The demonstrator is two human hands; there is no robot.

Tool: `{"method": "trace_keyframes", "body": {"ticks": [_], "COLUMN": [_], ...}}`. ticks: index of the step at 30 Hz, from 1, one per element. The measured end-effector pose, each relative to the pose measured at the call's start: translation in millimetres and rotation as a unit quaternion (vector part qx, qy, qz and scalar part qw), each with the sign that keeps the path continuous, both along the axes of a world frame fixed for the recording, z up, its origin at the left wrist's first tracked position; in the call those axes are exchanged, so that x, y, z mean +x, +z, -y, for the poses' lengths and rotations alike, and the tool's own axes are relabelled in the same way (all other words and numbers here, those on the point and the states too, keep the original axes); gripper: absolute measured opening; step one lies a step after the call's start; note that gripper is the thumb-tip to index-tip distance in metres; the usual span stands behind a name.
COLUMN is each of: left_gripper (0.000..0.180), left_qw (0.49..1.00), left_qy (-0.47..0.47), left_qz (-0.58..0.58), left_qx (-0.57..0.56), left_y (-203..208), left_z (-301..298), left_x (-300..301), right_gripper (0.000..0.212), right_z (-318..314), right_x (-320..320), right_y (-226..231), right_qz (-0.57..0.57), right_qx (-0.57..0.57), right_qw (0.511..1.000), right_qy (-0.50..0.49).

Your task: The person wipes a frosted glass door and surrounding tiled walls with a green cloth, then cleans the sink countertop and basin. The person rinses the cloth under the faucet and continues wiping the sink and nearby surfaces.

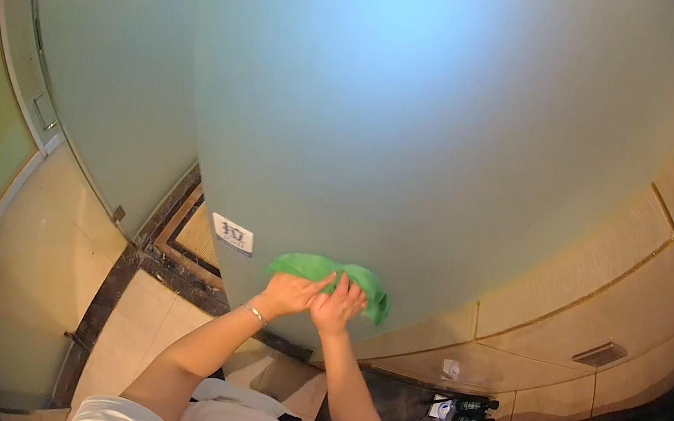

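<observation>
A green cloth (307, 266) lies bunched against a large frosted glass panel (411, 178). My left hand (290, 294), with a bracelet at the wrist, grips the cloth from the left. Right beside it, my right hand (338, 305) holds the cloth too, its fingers bent over the fabric. Both hands touch each other near the lower part of the glass. One end of the cloth hangs down past my right hand. A small white sign (231, 234) is fixed to the glass just left of the cloth.
Dark bottles (470, 413) stand on a dark marble surface (390, 406) at the lower right. Beige tiled wall (587, 283) curves along the right. Another frosted panel (117, 47) stands at the left, near a metal handle (45, 113). A dark-bordered mat (198, 238) lies on the floor.
</observation>
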State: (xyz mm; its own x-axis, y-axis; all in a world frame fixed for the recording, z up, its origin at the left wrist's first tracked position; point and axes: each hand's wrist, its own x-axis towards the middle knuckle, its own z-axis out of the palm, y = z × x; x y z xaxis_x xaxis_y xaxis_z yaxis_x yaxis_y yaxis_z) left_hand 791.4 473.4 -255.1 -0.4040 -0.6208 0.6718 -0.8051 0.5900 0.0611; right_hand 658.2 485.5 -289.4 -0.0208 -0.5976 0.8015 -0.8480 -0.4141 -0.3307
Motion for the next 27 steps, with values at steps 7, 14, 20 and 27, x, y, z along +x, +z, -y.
{"method": "trace_keyframes", "body": {"ticks": [7,14,20,27], "left_gripper": [0.065,0.072,0.086,0.061], "left_qw": [0.971,0.924,0.964,0.986], "left_qy": [0.215,0.273,0.217,0.016], "left_qz": [-0.100,-0.264,-0.139,-0.115], "left_qx": [0.014,-0.042,0.062,0.120], "left_y": [-20.5,-12.1,-42.0,75.1], "left_z": [14.4,40.6,24.1,45.5], "left_x": [110.9,128.4,71.5,-32.1], "right_gripper": [0.041,0.029,0.032,0.043], "right_z": [38.4,63.1,64.5,63.0], "right_x": [125.4,176.3,99.2,-28.6], "right_y": [77.9,98.7,53.3,99.3], "right_qz": [-0.045,-0.135,0.150,-0.004], "right_qx": [-0.080,-0.069,0.038,-0.161], "right_qw": [0.975,0.951,0.923,0.987], "right_qy": [0.204,0.270,0.352,-0.007]}}
